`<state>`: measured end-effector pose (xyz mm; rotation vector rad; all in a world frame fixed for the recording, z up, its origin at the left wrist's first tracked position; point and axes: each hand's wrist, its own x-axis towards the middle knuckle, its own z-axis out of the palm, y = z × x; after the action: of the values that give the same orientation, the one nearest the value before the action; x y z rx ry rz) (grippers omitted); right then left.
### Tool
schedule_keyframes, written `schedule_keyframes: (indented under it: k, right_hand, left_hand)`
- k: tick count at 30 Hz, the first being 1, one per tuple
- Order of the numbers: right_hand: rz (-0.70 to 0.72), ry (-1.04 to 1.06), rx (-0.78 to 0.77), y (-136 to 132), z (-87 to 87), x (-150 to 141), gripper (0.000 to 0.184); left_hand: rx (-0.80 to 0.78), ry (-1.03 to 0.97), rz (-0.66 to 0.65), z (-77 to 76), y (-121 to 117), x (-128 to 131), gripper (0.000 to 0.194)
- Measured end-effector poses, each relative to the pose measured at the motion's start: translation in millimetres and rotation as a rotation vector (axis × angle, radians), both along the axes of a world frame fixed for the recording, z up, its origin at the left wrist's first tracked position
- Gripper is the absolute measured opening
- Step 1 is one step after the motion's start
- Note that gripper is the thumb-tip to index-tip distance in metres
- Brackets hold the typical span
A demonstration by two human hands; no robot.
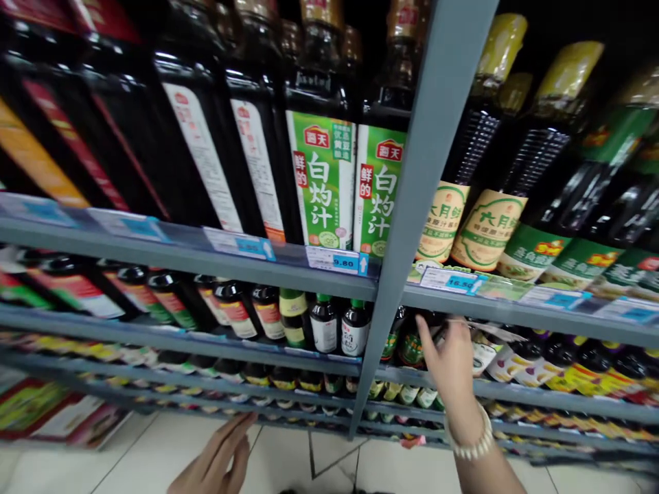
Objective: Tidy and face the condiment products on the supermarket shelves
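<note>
Left grip (pixel 219 456): cut off by the lower edge and smeared by motion; fingers extended, nothing seen in it, above the tiled floor (pixel 329 454).
Right grip (pixel 452 353): at the second shelf, right of the upright post (pixel 412 165); thumb and fingers apart, fingertips hard to make out, so I cannot tell whether they hold anything.
Dark bottles (pixel 412 348): two show just left of the right thumb, tops hidden under the upper shelf (pixel 515 302); touching or not, I cannot tell.
White-labelled item (pixel 484 355): one, beside the fingers on their right, partly covered and blurred.
Bracelet (pixel 471 446): one, beaded, on the right wrist.
Green-labelled bottles (pixel 323 178): two, left of the post.
Cream-labelled bottles (pixel 489 230): two in front, right of the post.
Price tags (pixel 337 261): seven along the upper shelf, several unreadable.
</note>
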<state>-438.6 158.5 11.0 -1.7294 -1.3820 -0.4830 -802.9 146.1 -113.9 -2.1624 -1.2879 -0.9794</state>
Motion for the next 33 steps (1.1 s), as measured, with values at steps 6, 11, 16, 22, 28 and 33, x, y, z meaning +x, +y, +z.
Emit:
schedule_keyframes:
  k: [6,11,16,22,28,33]
  right_hand:
    - [0.589,-0.031,0.007,-45.1,-15.4,-44.1,0.059]
    - [0.780,-0.003,0.138,-25.1,-21.1,-63.7,0.056]
    - [0.857,0.017,0.165,-18.0,-18.2,-77.0,0.054]
    - [0.736,0.052,0.173,-1.7,-11.8,-116.3,0.054]
    - [0.367,0.141,0.170,48.2,2.2,-184.7,0.046]
    - [0.007,0.141,0.125,94.1,9.8,-225.6,0.047]
  left_hand:
    - [-0.078,-0.005,0.063,-2.6,-18.8,-1.0,0.022]
    - [-0.103,0.008,0.075,6.6,-23.2,0.6,0.023]
    - [-0.131,0.012,0.060,5.4,-14.5,-9.3,0.023]
    - [-0.245,0.042,0.073,-10.1,14.3,-52.8,0.027]
    - [-0.183,0.096,-0.022,-7.0,59.2,-132.4,0.027]
    - [-0.141,0.134,-0.069,-3.3,95.3,-218.7,0.031]
